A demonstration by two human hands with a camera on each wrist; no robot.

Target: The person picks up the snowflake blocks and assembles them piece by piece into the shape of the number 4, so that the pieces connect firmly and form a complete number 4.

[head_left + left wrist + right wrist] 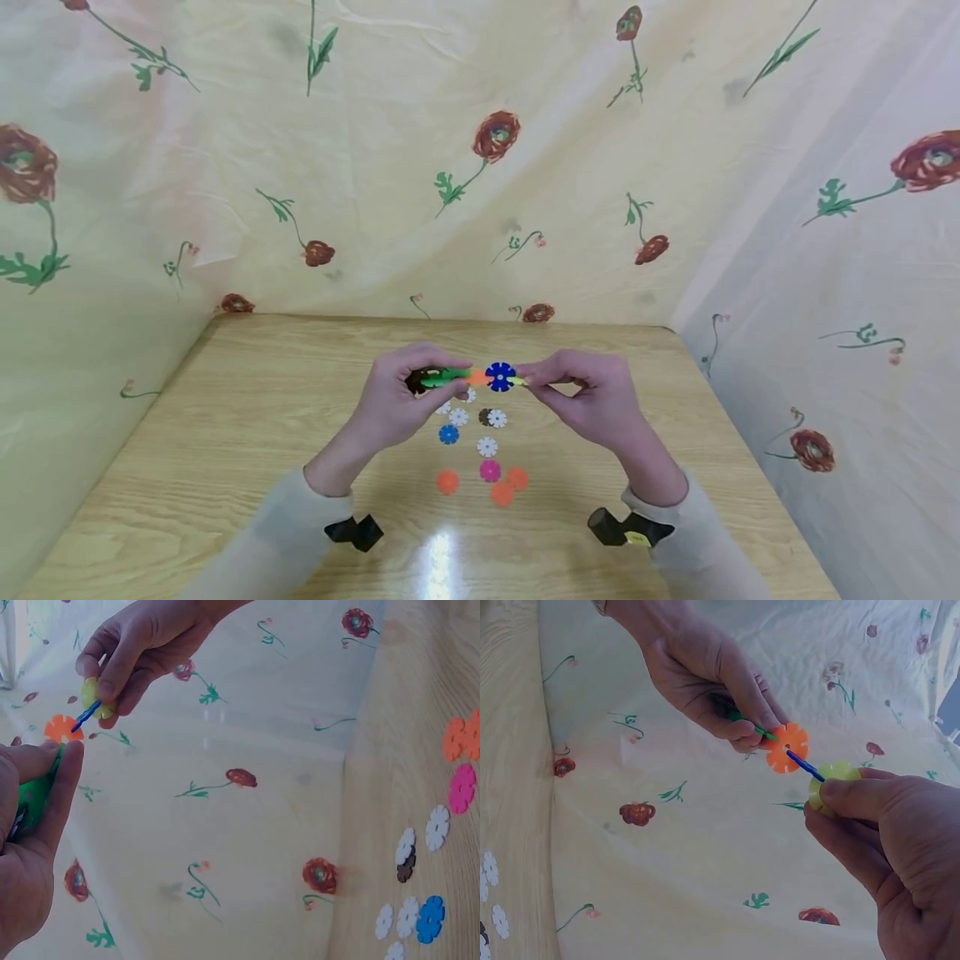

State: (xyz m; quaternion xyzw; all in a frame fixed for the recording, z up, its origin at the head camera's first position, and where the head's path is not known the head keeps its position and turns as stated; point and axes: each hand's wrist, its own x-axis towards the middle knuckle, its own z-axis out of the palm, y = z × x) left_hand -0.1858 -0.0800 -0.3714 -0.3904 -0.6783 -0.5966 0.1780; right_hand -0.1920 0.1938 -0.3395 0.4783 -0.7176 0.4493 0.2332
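Above the table, a chain of slotted flower-shaped plastic discs spans both hands. My left hand [393, 396] pinches a green disc [444, 377] between thumb and fingers; darker parts behind it are mostly hidden in the palm. Beyond the left fingertips an orange disc [793, 738] sticks out, slotted to the green one. A dark blue disc [500, 377] sits between the orange disc and a yellow disc [837, 777], edge-on in both wrist views. The yellow disc is pinched by the thumb and fingers of my right hand [588, 396].
On the wooden table [300, 392] below the hands lie several white discs [487, 447], a blue disc [448, 434], a brown disc [406, 867], a pink disc [490, 471] and orange discs [447, 482]. Flower-printed cloth [375, 167] hangs behind and along the sides.
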